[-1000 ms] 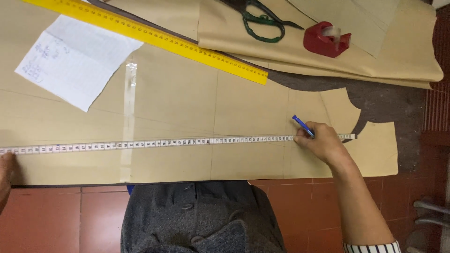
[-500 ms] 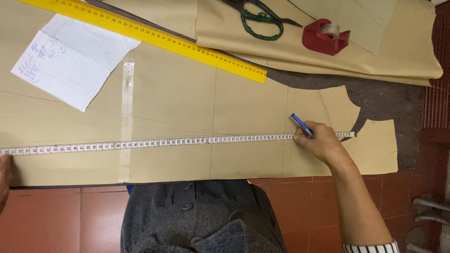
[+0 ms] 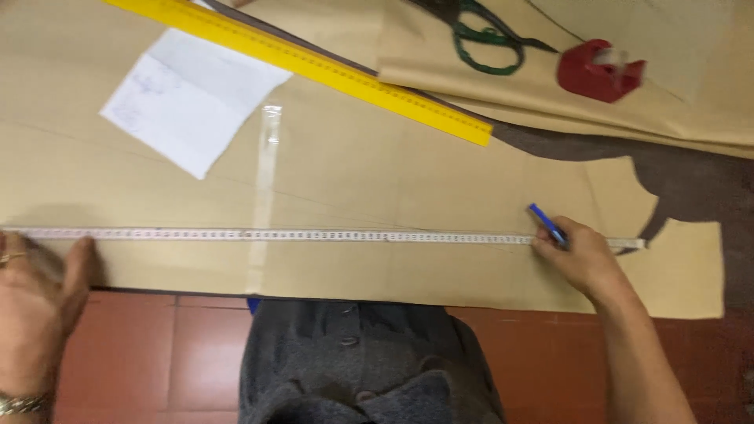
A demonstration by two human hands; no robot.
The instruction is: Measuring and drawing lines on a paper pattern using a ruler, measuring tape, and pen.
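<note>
— What are your hands doing right now?

— My left hand (image 3: 35, 310) is pressing the near end of the tape measure (image 3: 314, 235) flat against the brown paper (image 3: 377, 173), fingers lying together, thumb spread out along the tape. My right hand (image 3: 577, 259) is pinning the far end while pinching a blue pen (image 3: 547, 225) between thumb and forefinger; the other fingers are curled under, so I cannot tell exactly how they are sitting

— Where is the tape lying?

— It is stretching straight across the paper, close to the near edge, crossing a strip of clear sticky tape (image 3: 265, 196) on the way

— What are you worrying about?

— I am thinking the tape could slip or bow if either hand is easing off, and then the reading would be wrong. The pen tip is hovering right beside the tape, so a nudge could be shifting it. The paper is hanging slightly past the edge too, so leaning on it could be creasing it

— And the surface around you?

— The paper is covering most of a dark table (image 3: 691, 180). A yellow ruler (image 3: 306, 63) is lying diagonally beyond, with a white note sheet (image 3: 192, 98) beside it. Green-handled scissors (image 3: 483, 39) and a red tape dispenser (image 3: 601, 71) are resting on another sheet further back. Below, I am seeing a red tiled floor (image 3: 173, 353) and my grey coat (image 3: 369, 365)
</note>
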